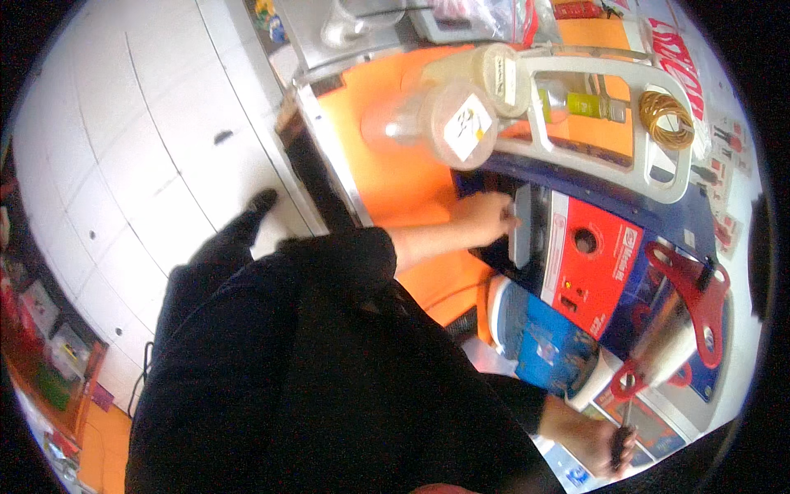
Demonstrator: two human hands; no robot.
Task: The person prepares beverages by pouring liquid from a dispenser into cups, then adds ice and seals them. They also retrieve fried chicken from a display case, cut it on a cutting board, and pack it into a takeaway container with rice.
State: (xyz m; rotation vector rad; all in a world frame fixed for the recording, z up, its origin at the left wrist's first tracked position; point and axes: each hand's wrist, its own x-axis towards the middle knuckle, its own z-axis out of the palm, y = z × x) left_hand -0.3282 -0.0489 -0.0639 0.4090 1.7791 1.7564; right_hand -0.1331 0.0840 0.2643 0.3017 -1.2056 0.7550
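My left hand (487, 216) reaches over the orange countertop (395, 185), its fingers touching a flat grey bar (521, 227) at the edge of a dark recess. Right beside the bar is a red panel (592, 265) with a round hole, bearing writing. At the lower right, my right hand (608, 441) is closed around the dark handle of a thin metal tool (627, 415); its kind cannot be told. Close to the tool's shaft are a red plastic bracket (703, 309) with holes and a shiny metal cylinder (669, 346), both blurred.
Two clear jars (460, 126) with labelled lids lie or stand on the counter near my left forearm. Behind them is a grey plastic frame (669, 179) with rubber bands (666, 120) on it. Between my hands is a blue package (549, 346). White tiles (142, 142) cover the floor.
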